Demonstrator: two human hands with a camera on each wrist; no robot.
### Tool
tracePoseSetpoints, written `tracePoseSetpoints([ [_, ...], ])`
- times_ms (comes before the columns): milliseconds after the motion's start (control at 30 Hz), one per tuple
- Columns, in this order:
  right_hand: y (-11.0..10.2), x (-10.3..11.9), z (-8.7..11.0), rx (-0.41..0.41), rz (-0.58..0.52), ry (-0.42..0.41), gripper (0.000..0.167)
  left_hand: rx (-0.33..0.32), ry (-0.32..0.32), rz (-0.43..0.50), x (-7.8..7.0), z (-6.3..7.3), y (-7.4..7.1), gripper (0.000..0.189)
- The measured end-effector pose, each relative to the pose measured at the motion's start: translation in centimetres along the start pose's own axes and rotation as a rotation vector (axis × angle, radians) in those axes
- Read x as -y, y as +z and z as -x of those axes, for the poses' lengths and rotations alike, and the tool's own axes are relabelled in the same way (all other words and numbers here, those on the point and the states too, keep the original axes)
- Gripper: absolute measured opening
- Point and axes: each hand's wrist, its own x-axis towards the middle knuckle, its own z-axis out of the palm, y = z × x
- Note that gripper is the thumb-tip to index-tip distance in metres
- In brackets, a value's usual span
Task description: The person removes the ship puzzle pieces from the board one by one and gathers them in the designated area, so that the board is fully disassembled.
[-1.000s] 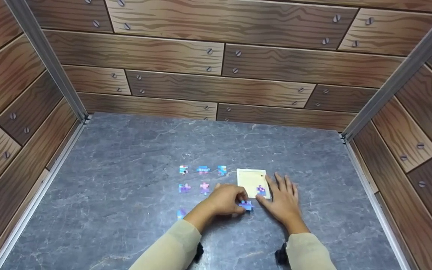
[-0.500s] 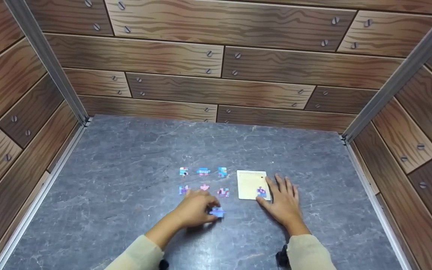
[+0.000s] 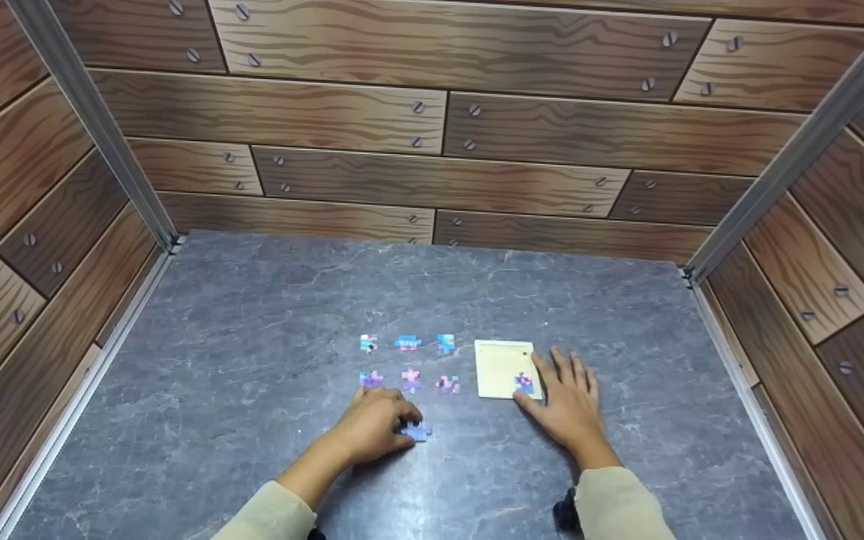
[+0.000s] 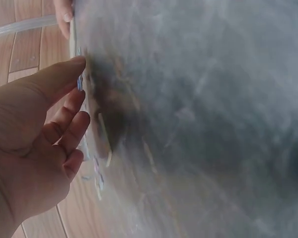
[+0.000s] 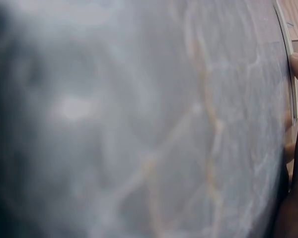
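My left hand (image 3: pixel 372 427) pinches a blue-purple jigsaw piece (image 3: pixel 418 431) between thumb and fingers, low over the table in front of the loose pieces. Seen edge-on in the left wrist view, that piece (image 4: pixel 80 83) lies at the thumb tip. My right hand (image 3: pixel 565 405) has its fingers spread along the right side of a pale yellow puzzle tray (image 3: pixel 493 367), its thumb at the near edge. One purple-and-blue jigsaw piece (image 3: pixel 523 382) sits in the tray's near right corner. The right wrist view shows only part of that hand by the tray's edge.
Two rows of loose jigsaw pieces lie left of the tray. The far row includes a blue piece (image 3: pixel 407 343), the near row a pink piece (image 3: pixel 411 379) and a red-and-purple piece (image 3: pixel 448 385). Wood-patterned walls (image 3: pixel 432 172) enclose the grey marbled table (image 3: pixel 252 360).
My left hand has moved left and nearer with the blue-purple jigsaw piece, away from the tray, uncovering the red-and-purple piece. The right hand has stayed by the tray.
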Motion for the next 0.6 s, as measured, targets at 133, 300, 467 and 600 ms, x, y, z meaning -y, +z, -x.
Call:
tracePoseSetpoints([
  [133, -0.07, 0.04, 0.06, 0.0, -0.005, -0.001, 0.09, 0.012, -0.003, -0.011, -0.04, 0.03, 0.29, 0.03],
  [300, -0.21, 0.08, 0.1, -0.006, -0.002, -0.002, 0.09, 0.016, -0.006, -0.01, -0.13, 0.08, 0.17, 0.034],
  [467, -0.18, 0.01, 0.06, -0.006, 0.002, -0.006, 0.089, 0.015, 0.005, -0.025, -0.11, 0.09, 0.32, 0.036],
  [600, -0.15, 0.04, 0.04, 0.0, -0.01, -0.009, 0.09, 0.004, 0.019, -0.041, 0.13, 0.1, 0.52, 0.033],
])
